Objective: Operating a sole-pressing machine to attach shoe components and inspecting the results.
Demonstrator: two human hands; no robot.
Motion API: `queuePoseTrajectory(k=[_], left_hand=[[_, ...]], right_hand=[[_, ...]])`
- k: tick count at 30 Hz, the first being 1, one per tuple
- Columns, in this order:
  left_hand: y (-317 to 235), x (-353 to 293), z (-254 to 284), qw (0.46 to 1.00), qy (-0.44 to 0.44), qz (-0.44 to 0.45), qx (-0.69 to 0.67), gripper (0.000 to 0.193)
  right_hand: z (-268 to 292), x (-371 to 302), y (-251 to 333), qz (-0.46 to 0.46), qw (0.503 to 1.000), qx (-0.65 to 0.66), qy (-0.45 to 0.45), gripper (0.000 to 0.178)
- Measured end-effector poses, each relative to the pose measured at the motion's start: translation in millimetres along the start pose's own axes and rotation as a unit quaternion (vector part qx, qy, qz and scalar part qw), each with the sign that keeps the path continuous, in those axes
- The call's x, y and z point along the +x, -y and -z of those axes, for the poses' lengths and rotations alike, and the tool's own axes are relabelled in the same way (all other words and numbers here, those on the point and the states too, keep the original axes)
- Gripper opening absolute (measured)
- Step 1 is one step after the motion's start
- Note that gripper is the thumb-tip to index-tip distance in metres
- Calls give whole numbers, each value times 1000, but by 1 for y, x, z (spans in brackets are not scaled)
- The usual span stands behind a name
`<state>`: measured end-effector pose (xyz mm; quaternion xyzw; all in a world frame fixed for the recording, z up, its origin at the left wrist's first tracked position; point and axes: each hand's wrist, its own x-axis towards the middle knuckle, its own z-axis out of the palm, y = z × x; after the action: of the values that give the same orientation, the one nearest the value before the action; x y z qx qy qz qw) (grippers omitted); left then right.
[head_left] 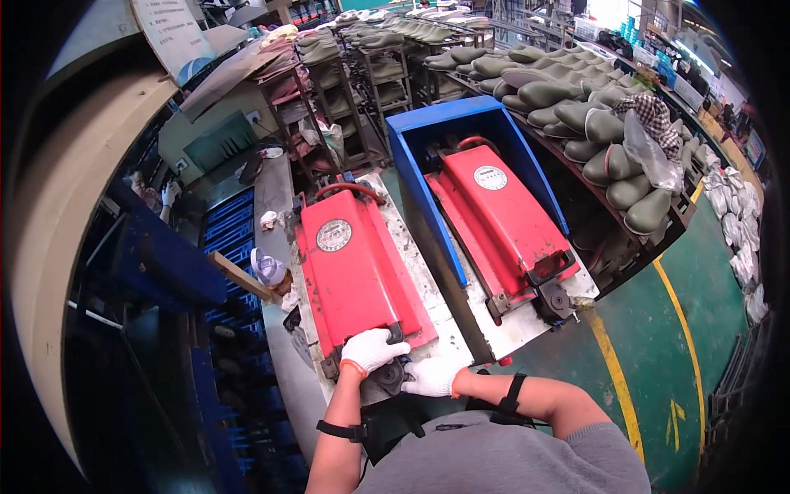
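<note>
A red metal press cover (354, 263), with a round dial-like label and a red hose at its far end, lies on a worn white base in front of me. My left hand (370, 350), in a white knitted glove with an orange cuff, wraps around the black handle (397, 332) at its near edge. Just below that sits a black round-faced latch (387, 379). My right hand (432, 376), gloved alike, has its fingers closed at the latch's right side; the part under them is hidden. Both wrists are bent inward toward each other.
A second red press (502, 214) stands to the right inside a blue frame (444, 115). Racks hold several green boots (605, 123) behind and at right. A purple-capped container (267, 267) is on the metal bench at left. A gloved hand of another person (170, 193) shows far left.
</note>
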<state>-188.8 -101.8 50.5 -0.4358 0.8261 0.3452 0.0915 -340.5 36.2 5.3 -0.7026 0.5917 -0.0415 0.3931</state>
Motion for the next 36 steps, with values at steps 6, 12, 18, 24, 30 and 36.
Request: queuePoseTrajectory(k=[6, 12, 18, 24, 30, 36], left_hand=[[5, 3, -3, 1000, -13, -6, 0, 57], [7, 5, -5, 1000, -15, -8, 1, 56], [9, 7, -7, 1000, -14, -8, -11, 56], [9, 6, -7, 1000, -15, -6, -13, 55], [7, 6, -6, 1000, -5, 1, -11, 55], [7, 7, -6, 1000, -2, 3, -12, 56]], right_hand=[[0, 0, 0, 0, 1000, 0, -5, 49], [-5, 3, -5, 3, 1000, 1, -6, 50], [-3, 3, -4, 0, 1000, 2, -4, 49], [-2, 2, -2, 4, 1000, 14, -9, 49], [-3, 2, -3, 1, 1000, 11, -8, 49], [-1, 0, -3, 3, 1000, 19, -10, 48]])
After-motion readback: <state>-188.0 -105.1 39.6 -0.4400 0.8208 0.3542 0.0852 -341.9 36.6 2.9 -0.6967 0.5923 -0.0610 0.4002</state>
